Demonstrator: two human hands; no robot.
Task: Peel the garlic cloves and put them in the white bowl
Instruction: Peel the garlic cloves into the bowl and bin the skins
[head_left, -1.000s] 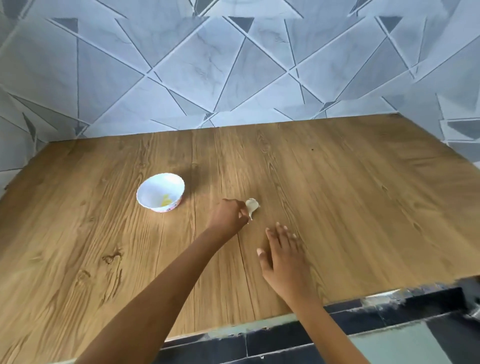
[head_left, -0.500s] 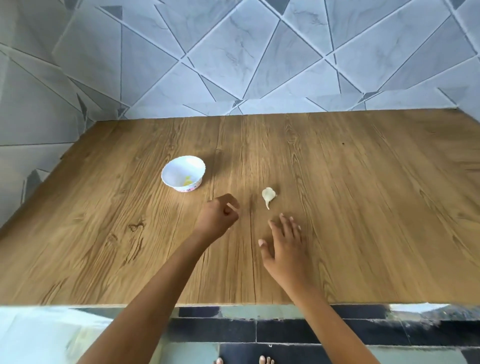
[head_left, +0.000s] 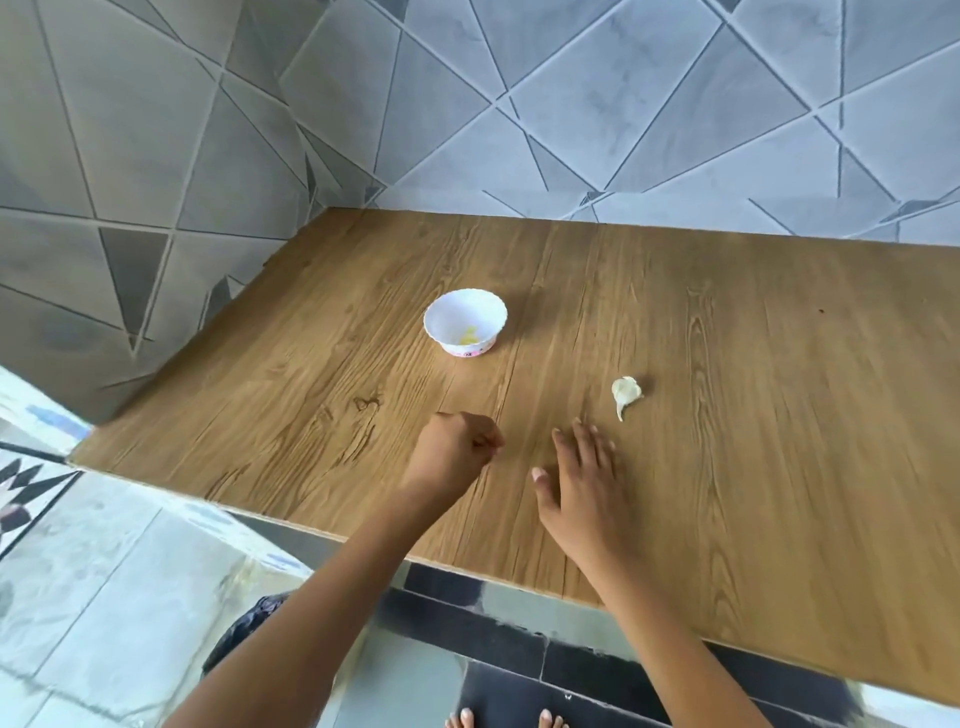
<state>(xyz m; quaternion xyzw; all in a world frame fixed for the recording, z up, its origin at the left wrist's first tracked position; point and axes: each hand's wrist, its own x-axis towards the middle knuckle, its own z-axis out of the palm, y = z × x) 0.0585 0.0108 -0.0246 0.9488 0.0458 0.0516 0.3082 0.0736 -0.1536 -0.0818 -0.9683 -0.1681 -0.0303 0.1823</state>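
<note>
A small white bowl (head_left: 485, 313) with a pink base stands on the wooden table (head_left: 779, 415); a few yellowish peeled cloves lie inside it. A pale garlic piece with papery skin (head_left: 625, 393) lies on the table to the right of the bowl, and nothing touches it. My left hand (head_left: 457, 452) hovers near the table's front edge below the bowl, fingers curled into a fist with nothing visible in them. My right hand (head_left: 582, 483) rests flat on the wood, fingers spread, fingertips a short way below and left of the garlic piece.
Grey tiled walls meet at a corner behind and to the left of the table. The table's left and front edges drop off to a tiled floor, where bare toes (head_left: 550, 719) show at the bottom.
My left hand let go of the garlic piece on the table and drew back toward me, curled. The right hand stayed flat. The view swung to the left.
</note>
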